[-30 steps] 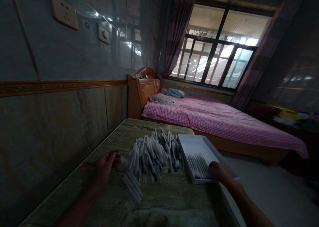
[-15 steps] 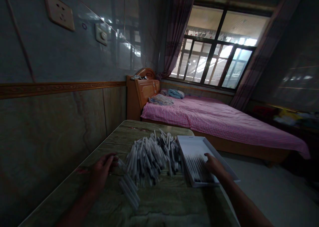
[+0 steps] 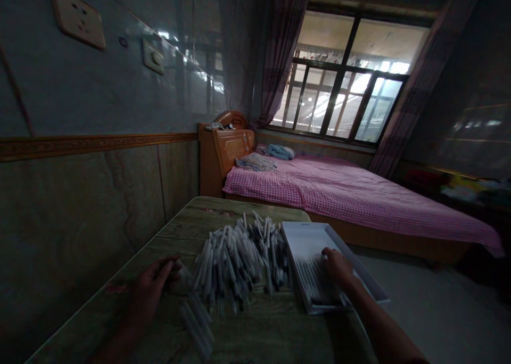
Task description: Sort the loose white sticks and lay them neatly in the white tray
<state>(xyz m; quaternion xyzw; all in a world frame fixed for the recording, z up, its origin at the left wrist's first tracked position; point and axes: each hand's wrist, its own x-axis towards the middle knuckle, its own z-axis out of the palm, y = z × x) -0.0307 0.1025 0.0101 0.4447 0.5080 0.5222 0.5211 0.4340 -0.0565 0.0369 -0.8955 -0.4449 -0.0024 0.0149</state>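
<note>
A large loose pile of slim pens (image 3: 229,263), with clear or whitish barrels and some dark ends, lies on the table. Left of it, my left hand (image 3: 155,281) is closed in a pinch; something translucent shows at the fingertips, too blurred to name. Just below, several clear tubes (image 3: 196,324) lie side by side. On the right stands a shallow white box (image 3: 305,236) holding a neat row of pens (image 3: 313,279). My right hand (image 3: 338,267) reaches into it, fingers closed around the upper end of a pen at the row's right side.
The green marbled table (image 3: 255,332) ends at a rounded edge by the box. Beyond it is a bed with a pink checked cover (image 3: 339,196) and a wooden headboard (image 3: 225,156). A tiled wall (image 3: 88,209) runs along the left; grey floor (image 3: 403,284) shows at right.
The view has shifted slightly, so the table things sit a bit lower and further left. My right hand stays over the row in the box, its fingers drawn closer together.
</note>
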